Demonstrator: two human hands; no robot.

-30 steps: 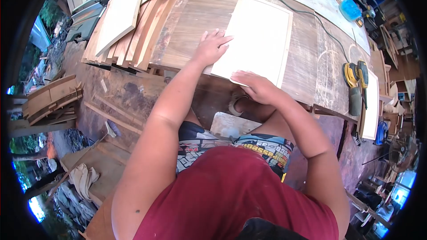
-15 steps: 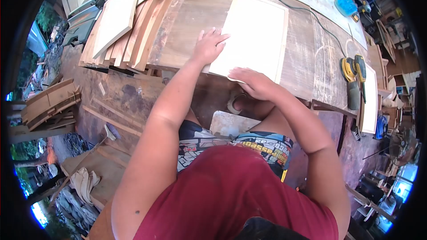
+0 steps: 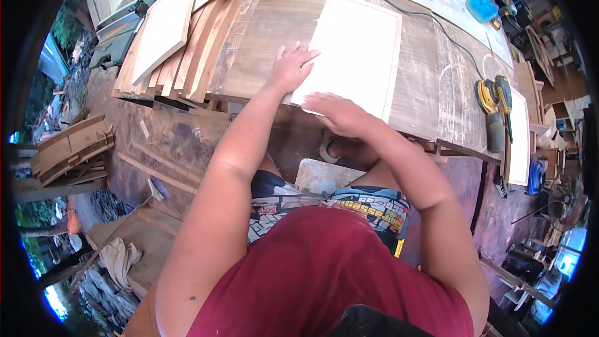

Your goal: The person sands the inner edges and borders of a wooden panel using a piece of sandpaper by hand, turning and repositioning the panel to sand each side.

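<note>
A white, framed rectangular panel (image 3: 359, 56) lies flat on the brown wooden work table (image 3: 268, 19). My left hand (image 3: 292, 68) rests at the panel's left edge, fingers spread and the tips reaching onto its border. At the near edge, my right hand (image 3: 337, 114) lies with its fingers stretched out to the left, over the panel's near left corner. Neither hand is wrapped round anything.
On the left are stacked wooden boards (image 3: 203, 43), topped by another pale panel (image 3: 167, 25). A yellow orbital sander (image 3: 490, 97) stands on the right. A dark cable (image 3: 399, 10) crosses behind the panel, and a blue container (image 3: 482, 6) sits at the far right.
My right hand has slid left along the panel's near edge, closer to my left hand. The left hand stays at the panel's left edge. The whole view has shifted slightly.
</note>
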